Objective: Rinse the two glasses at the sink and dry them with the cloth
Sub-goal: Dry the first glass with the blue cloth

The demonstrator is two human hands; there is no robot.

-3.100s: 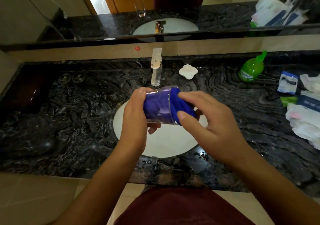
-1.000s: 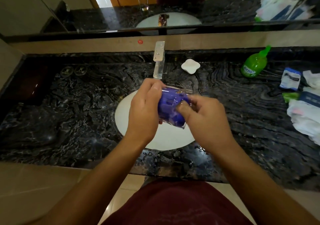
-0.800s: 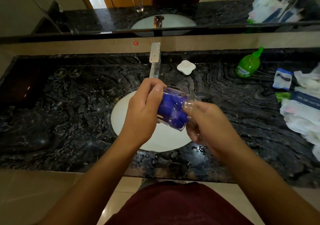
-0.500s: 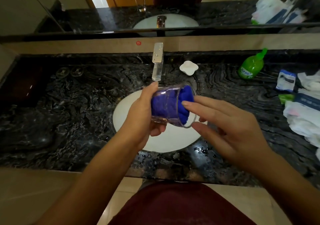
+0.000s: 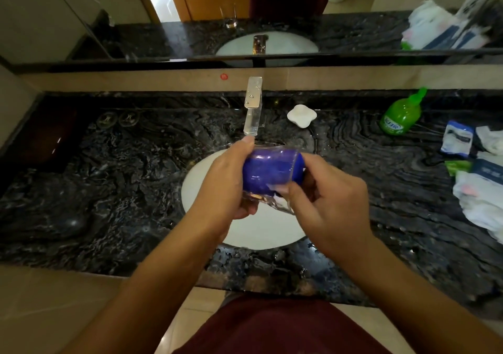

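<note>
— Where is the glass?

— The clear drinking glass [image 5: 272, 174] is held over the round white sink basin [image 5: 245, 231], just in front of the chrome faucet [image 5: 253, 108]. It is a smooth, straight-walled tumbler lying roughly on its side, long axis running left to right, mouth toward the right and tipped slightly down.

— And the cloth?

— A blue cloth [image 5: 268, 171], soft and bunched, is stuffed inside the glass and fills most of it; a little bulges out at the mouth.

— How are the hands placed?

— The left hand [image 5: 226, 187] wraps the base end, thumb on top, fingers curled underneath. The right hand [image 5: 326, 198] is at the mouth, its fingers curled around the rim and against the cloth; whether they reach inside I cannot tell.

— What surrounds the sink?

— A glossy black counter [image 5: 109, 190] with pale marble veining, water drops along the front edge of the basin. Behind the basin sits a white lobed soap dish [image 5: 302, 115]; further right, a green plastic bottle [image 5: 401, 116] lies tilted, next to white and blue packets [image 5: 457, 138] and crumpled white plastic bags [image 5: 479, 201]. In the mirror above, a second clear glass [image 5: 230, 16] appears as a reflection.
</note>
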